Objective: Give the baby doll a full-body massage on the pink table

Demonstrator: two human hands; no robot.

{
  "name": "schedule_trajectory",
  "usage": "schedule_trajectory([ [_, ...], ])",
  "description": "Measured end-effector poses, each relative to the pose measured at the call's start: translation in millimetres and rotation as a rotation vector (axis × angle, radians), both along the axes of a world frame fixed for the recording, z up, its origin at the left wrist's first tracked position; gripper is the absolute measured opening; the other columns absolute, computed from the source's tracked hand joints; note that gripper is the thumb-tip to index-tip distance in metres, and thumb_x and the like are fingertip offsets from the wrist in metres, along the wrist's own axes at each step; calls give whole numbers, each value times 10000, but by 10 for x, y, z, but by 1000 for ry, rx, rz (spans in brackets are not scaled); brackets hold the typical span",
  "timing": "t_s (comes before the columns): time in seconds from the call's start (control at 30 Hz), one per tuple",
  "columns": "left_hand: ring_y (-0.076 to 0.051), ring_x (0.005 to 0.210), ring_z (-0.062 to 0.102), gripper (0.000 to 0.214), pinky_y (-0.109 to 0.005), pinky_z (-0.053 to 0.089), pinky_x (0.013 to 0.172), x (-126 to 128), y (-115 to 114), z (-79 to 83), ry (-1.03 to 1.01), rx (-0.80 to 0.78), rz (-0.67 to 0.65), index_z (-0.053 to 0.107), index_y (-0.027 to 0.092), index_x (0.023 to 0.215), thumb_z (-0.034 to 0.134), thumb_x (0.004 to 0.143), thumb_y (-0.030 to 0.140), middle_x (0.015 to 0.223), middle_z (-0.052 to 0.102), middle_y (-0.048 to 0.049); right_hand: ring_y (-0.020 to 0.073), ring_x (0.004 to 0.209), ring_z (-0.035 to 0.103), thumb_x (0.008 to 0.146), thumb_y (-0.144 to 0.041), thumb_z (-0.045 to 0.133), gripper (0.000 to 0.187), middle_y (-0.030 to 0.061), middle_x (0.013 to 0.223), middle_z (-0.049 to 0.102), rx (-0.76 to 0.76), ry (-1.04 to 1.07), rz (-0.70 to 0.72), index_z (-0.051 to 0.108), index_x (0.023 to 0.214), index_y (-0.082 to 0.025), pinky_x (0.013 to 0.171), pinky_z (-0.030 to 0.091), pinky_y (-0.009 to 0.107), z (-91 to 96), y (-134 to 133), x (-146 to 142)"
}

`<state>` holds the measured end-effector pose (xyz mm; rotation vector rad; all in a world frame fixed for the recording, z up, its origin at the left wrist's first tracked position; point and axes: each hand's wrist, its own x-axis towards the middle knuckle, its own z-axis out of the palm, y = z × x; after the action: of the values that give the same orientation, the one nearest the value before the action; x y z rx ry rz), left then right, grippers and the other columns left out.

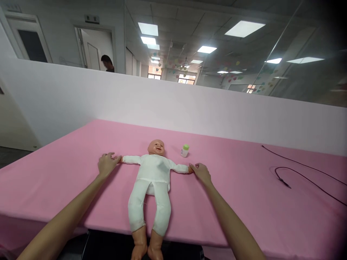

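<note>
In the head view, your baby doll (153, 177) lies on its back at about the middle of the counter's length, its boots and lower legs reaching over the near edge. Its arms are stretched out sideways. Your left hand (107, 164) sits at the end of the doll's arm on that side, partly open, and your right hand (200, 172) curves over the other small vinyl hand; you can't tell whether either is gripping or only touching. The white cloth body looks light and floppy, while the vinyl head and feet seem firmer, so the trunk and the back of the head look like the surest places to take hold. A small white bottle with a green cap (184, 150) stands just beyond the doll's shoulder, and a black cable (298, 177) lies toward the counter's right side.
</note>
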<state>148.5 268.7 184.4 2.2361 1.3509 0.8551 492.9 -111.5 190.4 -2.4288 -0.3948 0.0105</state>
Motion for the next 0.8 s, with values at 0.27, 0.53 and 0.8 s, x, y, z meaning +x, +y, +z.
schedule_trajectory([
  [0.27,-290,1121,667,526,-410,510,1003,1024,-1156,855,-603,-270,-914,673,178,1280,658,894,535,1246,705,-136,304,1162,618,969,-512,499,498,179,1308,632,64,-284,168,630,1282,-147,927,489,388,379,394,177],
  [0.53,-267,1539,296,859,-344,287,1238,2655,-1807,838,-637,-1362,-877,413,25,1507,155,1014,679,1649,287,-256,289,1378,504,900,-110,479,583,149,1503,542,-64,-428,468,482,1483,-138,1135,421,441,341,649,353],
  [0.8,-269,1507,361,974,-323,356,1194,3003,-1803,663,-676,-1441,-842,389,-3,1524,26,980,718,1619,334,-276,263,1516,357,907,-76,407,657,80,1619,416,-20,-364,494,434,1558,-159,1253,304,446,215,639,491],
])
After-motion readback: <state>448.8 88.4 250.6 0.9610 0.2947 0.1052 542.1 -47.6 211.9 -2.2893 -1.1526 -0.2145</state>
